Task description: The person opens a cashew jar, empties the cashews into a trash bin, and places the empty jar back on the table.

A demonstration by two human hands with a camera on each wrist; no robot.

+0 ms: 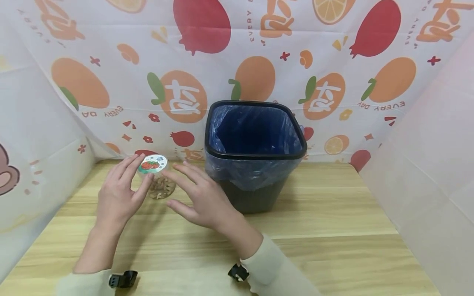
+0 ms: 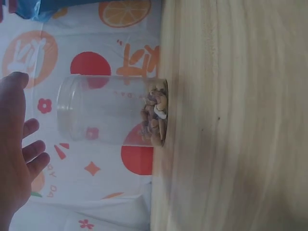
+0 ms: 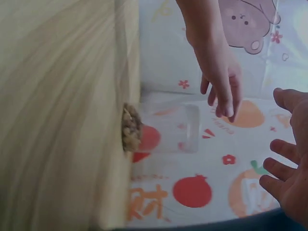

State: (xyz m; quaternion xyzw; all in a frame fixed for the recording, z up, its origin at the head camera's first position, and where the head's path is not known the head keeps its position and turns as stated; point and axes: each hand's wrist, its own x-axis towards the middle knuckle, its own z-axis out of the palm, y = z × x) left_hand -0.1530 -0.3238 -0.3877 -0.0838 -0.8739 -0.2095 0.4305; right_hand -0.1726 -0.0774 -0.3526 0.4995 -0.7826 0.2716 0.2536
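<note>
A clear plastic jar point(image 1: 161, 187) stands upright on the wooden table, with tan and brown nut-like pieces point(image 2: 155, 115) lying in its bottom. Its round white and green lid point(image 1: 153, 164) carries a printed picture. My left hand point(image 1: 119, 193) hovers at the left of the lid, fingers extended and overlapping its edge in the head view; the left wrist view shows a gap between hand and jar point(image 2: 110, 110). To the jar's right, my right hand point(image 1: 203, 195) has its fingers spread toward it. Neither hand grips anything.
A dark bin point(image 1: 255, 197) with a bluish plastic liner point(image 1: 252, 170) stands right of the jar, close to my right hand. Behind the table point(image 1: 326, 238) hangs a white cloth point(image 1: 229, 74) printed with fruit. Pale cloth walls rise on both sides.
</note>
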